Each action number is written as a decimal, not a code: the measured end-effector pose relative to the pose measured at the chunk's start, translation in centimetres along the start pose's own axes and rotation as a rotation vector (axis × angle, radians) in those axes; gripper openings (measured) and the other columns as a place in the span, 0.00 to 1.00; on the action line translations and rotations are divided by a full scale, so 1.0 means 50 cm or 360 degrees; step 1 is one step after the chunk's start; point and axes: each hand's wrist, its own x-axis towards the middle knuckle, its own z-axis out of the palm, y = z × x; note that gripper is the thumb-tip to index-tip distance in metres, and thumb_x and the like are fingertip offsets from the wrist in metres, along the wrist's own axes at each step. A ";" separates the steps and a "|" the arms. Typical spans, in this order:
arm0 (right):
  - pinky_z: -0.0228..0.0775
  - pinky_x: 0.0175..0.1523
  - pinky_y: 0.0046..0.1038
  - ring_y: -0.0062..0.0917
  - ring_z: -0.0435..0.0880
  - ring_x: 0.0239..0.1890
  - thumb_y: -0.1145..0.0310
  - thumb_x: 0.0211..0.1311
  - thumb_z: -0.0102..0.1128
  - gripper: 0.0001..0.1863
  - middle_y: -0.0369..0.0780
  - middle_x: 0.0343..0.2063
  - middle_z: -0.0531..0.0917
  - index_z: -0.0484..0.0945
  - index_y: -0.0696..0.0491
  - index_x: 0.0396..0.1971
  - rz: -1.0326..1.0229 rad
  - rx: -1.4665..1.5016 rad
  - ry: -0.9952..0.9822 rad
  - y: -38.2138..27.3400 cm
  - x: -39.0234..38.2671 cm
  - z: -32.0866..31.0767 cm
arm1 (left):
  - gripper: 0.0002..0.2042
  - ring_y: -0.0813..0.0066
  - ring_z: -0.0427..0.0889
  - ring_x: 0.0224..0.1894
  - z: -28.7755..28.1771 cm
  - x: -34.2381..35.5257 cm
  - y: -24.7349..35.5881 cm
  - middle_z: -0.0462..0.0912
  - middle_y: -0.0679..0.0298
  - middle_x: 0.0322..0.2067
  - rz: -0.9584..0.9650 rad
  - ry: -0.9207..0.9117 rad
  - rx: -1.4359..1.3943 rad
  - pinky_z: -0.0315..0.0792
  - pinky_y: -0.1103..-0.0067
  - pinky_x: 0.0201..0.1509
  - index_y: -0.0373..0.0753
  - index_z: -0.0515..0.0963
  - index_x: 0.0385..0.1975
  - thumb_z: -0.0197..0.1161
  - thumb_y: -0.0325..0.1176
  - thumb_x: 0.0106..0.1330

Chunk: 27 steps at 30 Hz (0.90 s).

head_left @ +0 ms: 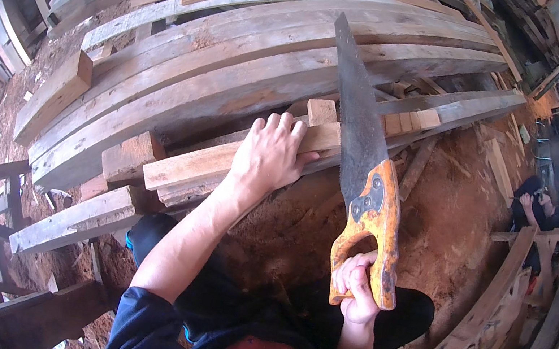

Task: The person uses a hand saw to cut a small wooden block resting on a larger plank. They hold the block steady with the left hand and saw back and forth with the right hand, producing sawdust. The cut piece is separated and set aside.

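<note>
My right hand (359,282) is wrapped around the worn yellow-orange handle of a hand saw (360,129). Its dark, tapering blade points away from me, and the toothed edge faces left. Beneath the blade, the saw passes over a light wooden board (200,169); I cannot tell whether the teeth touch the wood. My left hand (270,150) presses down on this board just left of the blade, fingers curled over its far side and thumb toward the saw. Behind the board, close to my left fingertips, stands a small wooden block (321,112).
Long thick beams (237,73) lie side by side beyond the board. Short block ends (133,155) and another beam (83,216) are at the left. Reddish-brown sawdust covers the ground (448,216). Stacked curved timber (473,337) lies at the right, where another person (544,209) sits farther back.
</note>
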 end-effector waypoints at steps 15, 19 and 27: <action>0.64 0.23 0.22 0.18 0.71 0.18 0.73 0.66 0.57 0.07 0.38 0.20 0.74 0.71 0.59 0.38 0.0008 0.0178 0.0077 0.013 0.000 -0.013 | 0.33 0.59 0.76 0.39 0.019 0.020 0.008 0.74 0.54 0.33 -0.0041 0.0086 0.0195 0.71 0.67 0.43 0.30 0.74 0.37 0.52 0.64 0.64; 0.64 0.23 0.22 0.19 0.71 0.17 0.72 0.66 0.57 0.07 0.37 0.19 0.74 0.70 0.59 0.37 -0.0009 0.0204 0.0091 0.012 0.001 -0.014 | 0.32 0.62 0.75 0.37 0.017 0.008 0.007 0.74 0.55 0.32 -0.0027 0.0142 0.0257 0.70 0.69 0.42 0.32 0.75 0.33 0.53 0.64 0.64; 0.70 0.26 0.24 0.22 0.79 0.19 0.68 0.60 0.65 0.10 0.36 0.17 0.79 0.75 0.56 0.25 -0.0081 -0.0644 0.0049 0.009 -0.003 0.001 | 0.30 0.60 0.76 0.38 0.023 0.016 0.006 0.73 0.54 0.32 0.0012 0.0051 0.0183 0.71 0.68 0.42 0.31 0.75 0.33 0.53 0.61 0.66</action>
